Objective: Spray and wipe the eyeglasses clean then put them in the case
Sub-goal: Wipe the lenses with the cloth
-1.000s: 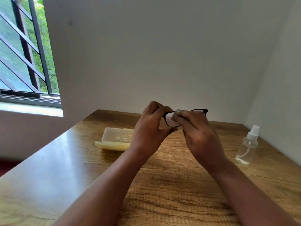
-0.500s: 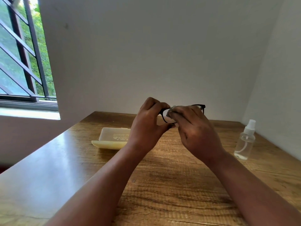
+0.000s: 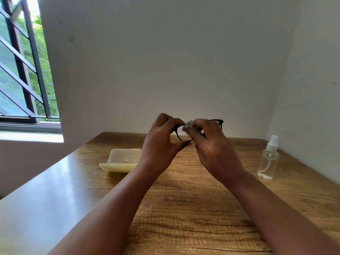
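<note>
A person's two bare forearms reach forward over a wooden table point(image 3: 184, 208). The left hand point(image 3: 161, 144) pinches the black-framed eyeglasses point(image 3: 219, 122) at their left end, fingers curled over the top rim and thumb beneath, holding them in the air at the table's centre. The right hand point(image 3: 213, 150) pinches a small pale cloth point(image 3: 188, 124) against the left lens, fingers pressed together on it. The step in hand appears to be wiping. A clear spray bottle point(image 3: 268, 159) stands at 3 o'clock from the hands. A pale yellow case point(image 3: 121, 161) lies open at 9 o'clock. Next, the other lens likely needs wiping, then the glasses need folding and laying in the case.
</note>
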A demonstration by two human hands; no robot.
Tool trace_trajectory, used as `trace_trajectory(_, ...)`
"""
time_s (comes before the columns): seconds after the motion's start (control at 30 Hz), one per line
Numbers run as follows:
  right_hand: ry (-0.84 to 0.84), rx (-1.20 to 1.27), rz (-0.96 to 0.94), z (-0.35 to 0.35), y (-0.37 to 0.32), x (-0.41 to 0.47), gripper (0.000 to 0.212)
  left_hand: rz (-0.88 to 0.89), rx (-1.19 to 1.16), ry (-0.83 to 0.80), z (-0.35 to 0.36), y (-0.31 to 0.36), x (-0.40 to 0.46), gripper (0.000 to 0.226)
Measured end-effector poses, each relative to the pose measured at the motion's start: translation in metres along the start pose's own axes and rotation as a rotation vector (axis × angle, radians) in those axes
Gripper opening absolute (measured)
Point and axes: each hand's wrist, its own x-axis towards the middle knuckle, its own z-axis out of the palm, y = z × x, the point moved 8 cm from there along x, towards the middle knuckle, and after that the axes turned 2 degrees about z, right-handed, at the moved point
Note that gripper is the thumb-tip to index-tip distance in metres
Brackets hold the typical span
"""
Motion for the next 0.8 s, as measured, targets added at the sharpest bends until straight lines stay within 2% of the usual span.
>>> trace_trajectory(0.17, -0.024, -0.044, -0.132, 0.006, -0.018, 0.0, 0.029, 0.011, 0.017, 0.004, -0.001, -0.001, 0.0, 0.041)
trace_trajectory(0.33, 0.022, -0.037, 0.023, -0.002, 0.003, 0.001, 0.036, -0.007, 0.016, 0.004, 0.0, -0.003, 0.0, 0.049)
trace_trajectory(0.4, 0.025, -0.018, 0.025, -0.005, 0.004, -0.001, 0.035, -0.008, 0.02, 0.002, 0.0, -0.003, 0.0, 0.049)
trace_trajectory(0.6, -0.006, 0.007, -0.162, 0.005, -0.021, -0.004, 0.022, 0.015, 0.042, 0.002, 0.0, 0.0, -0.001, 0.042)
trace_trajectory(0.8, 0.016, -0.001, -0.022, -0.002, 0.004, 0.0, 0.028, 0.011, 0.027, 0.007, -0.002, -0.002, 0.0, 0.049)
